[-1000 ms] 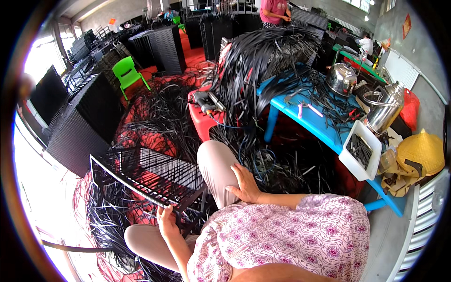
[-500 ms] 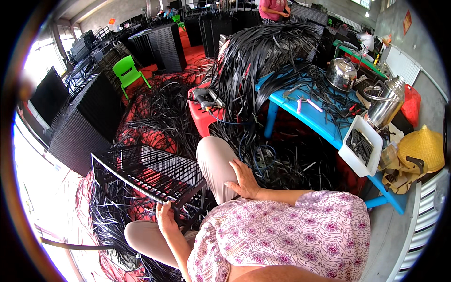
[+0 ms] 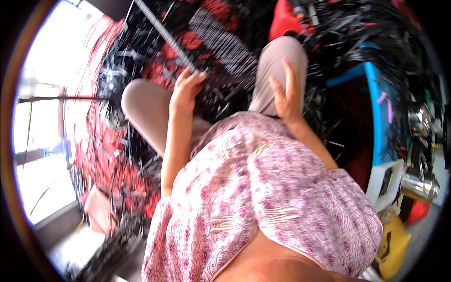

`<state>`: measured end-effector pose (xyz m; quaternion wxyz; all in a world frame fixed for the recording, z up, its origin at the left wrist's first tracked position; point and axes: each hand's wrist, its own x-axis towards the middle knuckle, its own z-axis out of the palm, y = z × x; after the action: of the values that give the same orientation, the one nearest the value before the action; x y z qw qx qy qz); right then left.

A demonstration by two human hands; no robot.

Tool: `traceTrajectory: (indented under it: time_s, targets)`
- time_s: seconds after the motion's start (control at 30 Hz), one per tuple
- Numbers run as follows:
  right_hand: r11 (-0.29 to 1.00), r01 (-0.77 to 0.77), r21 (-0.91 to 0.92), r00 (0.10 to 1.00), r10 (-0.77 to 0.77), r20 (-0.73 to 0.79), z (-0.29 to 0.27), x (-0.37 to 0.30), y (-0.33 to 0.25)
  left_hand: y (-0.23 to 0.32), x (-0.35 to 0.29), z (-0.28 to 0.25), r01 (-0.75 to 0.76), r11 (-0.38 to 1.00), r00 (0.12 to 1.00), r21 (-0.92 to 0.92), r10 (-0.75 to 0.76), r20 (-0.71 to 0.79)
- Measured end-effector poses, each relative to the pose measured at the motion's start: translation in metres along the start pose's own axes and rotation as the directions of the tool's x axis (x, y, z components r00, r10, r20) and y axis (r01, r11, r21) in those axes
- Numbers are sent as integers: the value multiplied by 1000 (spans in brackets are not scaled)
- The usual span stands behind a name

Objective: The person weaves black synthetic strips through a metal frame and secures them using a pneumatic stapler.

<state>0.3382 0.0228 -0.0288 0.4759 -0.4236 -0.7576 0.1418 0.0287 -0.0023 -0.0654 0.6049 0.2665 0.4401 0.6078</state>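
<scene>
Between my knees stands a chair-like frame (image 3: 163, 35) wound with dark strips, its pale edge bar running up and away to the left. My left hand (image 3: 185, 91) is closed at the near corner of this frame, fingers bent over the bar's end. Beyond the bar, a panel of closely laid black strips (image 3: 223, 42) belongs to the frame, blurred by motion. My right hand (image 3: 287, 96) lies on my right knee (image 3: 282, 54), fingers stretched and thumb apart, holding nothing.
Loose black strips (image 3: 127, 80) cover the red floor around me. At the right stand a blue table (image 3: 376, 108), a white tray (image 3: 387, 183), a metal flask (image 3: 420, 185) and a yellow hat (image 3: 394, 244). A red stool (image 3: 284, 21) is ahead. Lower left lies a pink thing (image 3: 99, 209).
The view has tilted down and turned left, blurring the scene. My left hand stays at the frame's corner, and my right hand stays on the knee.
</scene>
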Motion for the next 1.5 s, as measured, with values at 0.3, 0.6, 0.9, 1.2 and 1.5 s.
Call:
traceTrajectory:
  time_s: [0.3, 0.6, 0.9, 1.2, 1.5]
  targets:
    - [932, -116, 344, 943, -6, 334, 104, 32, -6, 8, -28, -5, -53, 997, 998, -49, 52, -20]
    - [919, -260, 297, 879, 99, 466, 169, 65, -1, -1, -29, -16, -54, 998, 996, -20, 53, -78]
    - [980, 3, 198, 993, -27, 117, 185, 75, -3, 10, -24, -8, -19, 999, 999, -28, 20, 41]
    - [974, -98, 206, 831, -34, 555, 228, 89, -9, 1, -30, -20, -83, 987, 995, -138, 74, -67]
    - [989, -118, 84, 815, 48, 578, 239, 97, -9, 11, -36, 5, -75, 995, 995, -71, 70, -70]
